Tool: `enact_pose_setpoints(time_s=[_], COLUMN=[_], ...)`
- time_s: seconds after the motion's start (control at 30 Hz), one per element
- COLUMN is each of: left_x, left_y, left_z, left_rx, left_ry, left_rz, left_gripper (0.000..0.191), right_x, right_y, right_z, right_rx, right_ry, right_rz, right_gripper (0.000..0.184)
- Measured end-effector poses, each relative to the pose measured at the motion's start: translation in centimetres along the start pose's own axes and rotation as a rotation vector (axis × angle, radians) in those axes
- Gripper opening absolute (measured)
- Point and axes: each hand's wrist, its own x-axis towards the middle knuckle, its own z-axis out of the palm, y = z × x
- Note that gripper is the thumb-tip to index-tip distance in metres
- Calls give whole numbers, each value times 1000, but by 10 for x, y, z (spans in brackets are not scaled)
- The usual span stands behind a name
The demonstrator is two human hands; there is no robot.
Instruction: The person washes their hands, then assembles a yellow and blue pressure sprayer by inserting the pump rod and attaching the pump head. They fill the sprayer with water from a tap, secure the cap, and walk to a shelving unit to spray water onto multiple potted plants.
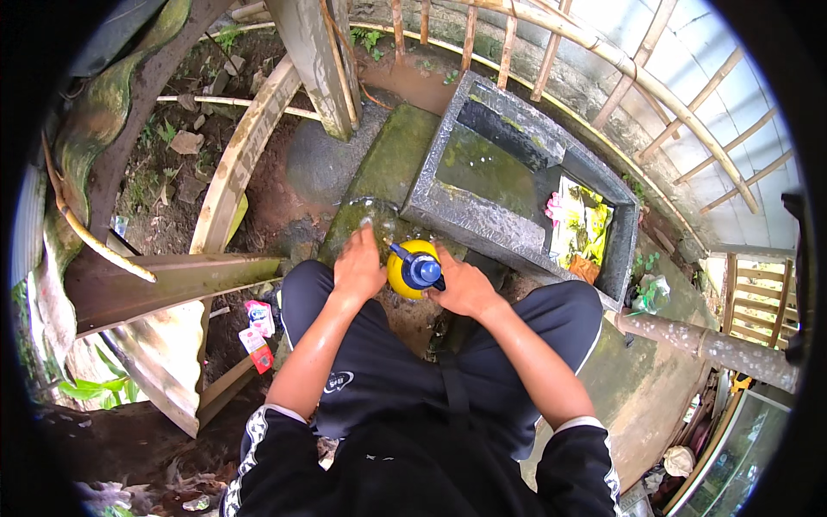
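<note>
A yellow pressure sprayer bottle [396,279] with a blue pump head [423,270] stands low between my knees, its nozzle pointing up and left. My right hand [466,284] is on the sprayer's right side, fingers around its blue handle. To the left of the bottle is my left hand [360,263], palm down, its fingers stretched forward over wet, mossy stone [381,161]. What lies under that palm is hidden. White foam or splashed water [367,221] shows at those fingertips.
A grey stone basin [475,216] stands ahead to the right, with yellow plastic packaging [591,223] at its right end. Wooden beams [226,168] rise at left; sachets [258,336] lie by my left knee. A bamboo fence [581,42] curves behind the basin.
</note>
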Motion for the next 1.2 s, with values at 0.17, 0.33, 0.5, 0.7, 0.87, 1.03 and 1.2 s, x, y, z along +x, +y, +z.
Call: enact_pose_setpoints(time_s=[0.17,0.33,0.5,0.7,0.87,1.03,1.2], left_x=[15,39,46,61,74,56,44], left_y=[-5,-18,-29,-26,-23,-35,-38], left_z=[38,81,97,87,93,110,115], left_rx=[140,-273,-446,-167,-323,-351,-411], left_ry=[-432,-238,-137,-330,-327,-227,-150], left_rz=[168,575,632,651,700,739,715], left_gripper=[121,118,104,113,116,115,117], right_x=[8,22,17,32,40,25,19], right_y=[17,28,-15,19,41,18,0], right_z=[30,62,114,95,65,101,123], right_rx=[285,1187,1552,945,919,922,1160], right_ry=[-41,-63,420,236,95,395,515], right_rz=[205,217,256,162,213,185,302], right_gripper=[85,83,90,86,74,82,88])
